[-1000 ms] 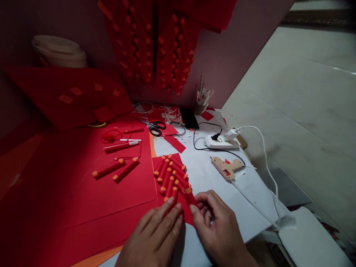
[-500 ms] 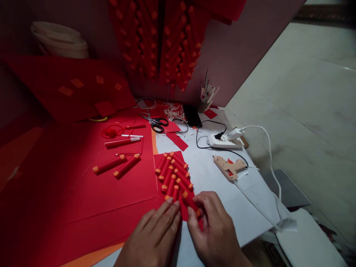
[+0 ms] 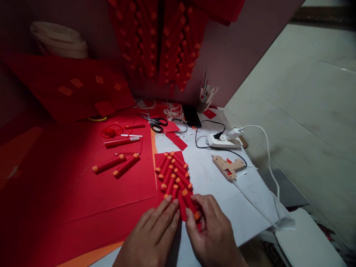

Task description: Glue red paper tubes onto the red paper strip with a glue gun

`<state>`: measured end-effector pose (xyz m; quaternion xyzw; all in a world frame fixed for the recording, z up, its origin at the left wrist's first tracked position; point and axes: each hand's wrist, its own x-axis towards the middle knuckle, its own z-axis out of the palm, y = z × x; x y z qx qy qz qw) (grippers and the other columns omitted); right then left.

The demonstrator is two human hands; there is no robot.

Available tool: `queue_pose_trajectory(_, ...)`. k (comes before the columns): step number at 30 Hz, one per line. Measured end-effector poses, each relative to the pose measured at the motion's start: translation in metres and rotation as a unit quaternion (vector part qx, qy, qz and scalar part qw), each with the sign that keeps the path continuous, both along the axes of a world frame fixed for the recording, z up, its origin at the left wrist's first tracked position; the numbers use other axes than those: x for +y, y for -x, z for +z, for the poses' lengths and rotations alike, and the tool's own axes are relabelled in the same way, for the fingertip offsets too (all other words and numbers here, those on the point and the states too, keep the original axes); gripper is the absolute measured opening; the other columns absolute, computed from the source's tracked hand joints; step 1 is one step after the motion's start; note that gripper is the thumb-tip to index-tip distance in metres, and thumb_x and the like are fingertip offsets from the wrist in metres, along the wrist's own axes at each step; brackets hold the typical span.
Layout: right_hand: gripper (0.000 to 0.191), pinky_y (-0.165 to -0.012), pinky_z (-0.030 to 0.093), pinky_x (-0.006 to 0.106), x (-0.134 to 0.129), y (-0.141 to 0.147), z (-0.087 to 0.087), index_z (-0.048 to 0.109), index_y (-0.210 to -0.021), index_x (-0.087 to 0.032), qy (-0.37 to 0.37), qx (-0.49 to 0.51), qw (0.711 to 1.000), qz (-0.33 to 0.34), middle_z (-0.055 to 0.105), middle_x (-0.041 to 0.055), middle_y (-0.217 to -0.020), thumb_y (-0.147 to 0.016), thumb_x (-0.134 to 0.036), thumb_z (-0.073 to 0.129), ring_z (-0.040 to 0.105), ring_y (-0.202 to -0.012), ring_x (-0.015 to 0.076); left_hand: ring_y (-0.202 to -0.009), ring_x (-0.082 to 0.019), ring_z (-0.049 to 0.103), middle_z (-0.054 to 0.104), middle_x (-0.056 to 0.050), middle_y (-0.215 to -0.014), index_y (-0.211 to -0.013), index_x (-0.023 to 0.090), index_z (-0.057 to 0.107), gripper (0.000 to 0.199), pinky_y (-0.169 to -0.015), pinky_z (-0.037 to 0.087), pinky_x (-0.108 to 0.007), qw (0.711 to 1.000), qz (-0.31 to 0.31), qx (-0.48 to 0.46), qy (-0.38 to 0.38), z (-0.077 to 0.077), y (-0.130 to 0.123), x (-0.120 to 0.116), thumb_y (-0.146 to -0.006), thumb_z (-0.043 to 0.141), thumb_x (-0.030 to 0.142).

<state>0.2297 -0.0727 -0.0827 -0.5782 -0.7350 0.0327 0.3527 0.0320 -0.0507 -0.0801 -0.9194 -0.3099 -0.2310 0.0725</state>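
Observation:
Between the thumb and fingers of my right hand [image 3: 213, 226] is a red paper tube [image 3: 190, 202] with orange bands at its ends. It slants over the lower right part of a red card strip [image 3: 182, 213]. My left hand [image 3: 154, 231] lies flat with its fingers stretched out, the fingertips at the strip's lower left edge and the lowest left tubes. Several red tubes [image 3: 181, 170] with orange ends sit on the strip in two slanted rows. Two loose tubes [image 3: 126, 165] lie to the left on red sheets.
A hot glue gun [image 3: 228, 167] lies on the right, its cord running to a white power strip [image 3: 224, 141]. Scissors [image 3: 157, 124], a phone [image 3: 191, 115], a marker [image 3: 121, 142] and a pen holder [image 3: 204, 105] are farther back. Finished tube strips [image 3: 182, 48] hang at the wall.
My right hand has brought the tube slightly downward, so it lies closer to the strip below the right row. My left hand has hardly moved.

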Motion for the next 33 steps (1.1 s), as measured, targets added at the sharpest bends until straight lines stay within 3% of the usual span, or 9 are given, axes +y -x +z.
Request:
queue_pose_trajectory(22,0.028,-0.068,0.060,0.035,0.0028,0.0019,-0.0036,0.058,-0.117,-0.015,-0.004,-0.030,1.000,0.007,0.062,0.0072,-0.083,-0.091,-0.010,0.050,0.066,-0.074,0.0223,-0.120,-0.018,0.068,0.070,-0.006,-0.136,-0.131,0.015,0.066,0.050,-0.099,0.055,-0.026,0.999,0.006,-0.046,0.028,-0.0065,0.0037,-0.0058,-0.088,0.043,0.001)
queue_pose_trajectory(27,0.027,-0.067,0.059,0.035,0.0021,0.0034,-0.0028,0.060,-0.116,-0.015,-0.002,-0.038,0.999,-0.008,0.061,0.0067,-0.081,-0.092,-0.010,0.050,0.065,-0.073,0.0218,-0.114,-0.019,0.071,0.073,-0.007,-0.130,-0.121,0.013,0.071,0.048,-0.093,0.057,-0.026,0.999,0.007,-0.032,0.004,-0.0030,0.0004,-0.0034,-0.087,0.041,-0.001)
queue_pose_trajectory(33,0.040,-0.058,0.055,0.030,0.0022,0.0003,-0.0041,0.056,-0.132,-0.019,0.001,-0.075,0.997,0.005,0.058,0.0041,-0.080,-0.093,-0.012,0.051,0.062,-0.066,0.0193,-0.118,-0.019,0.069,0.072,-0.006,-0.134,-0.127,0.016,0.068,0.050,-0.098,0.054,-0.025,0.999,-0.001,-0.022,0.030,-0.0005,0.0005,-0.0028,-0.086,0.045,0.002)
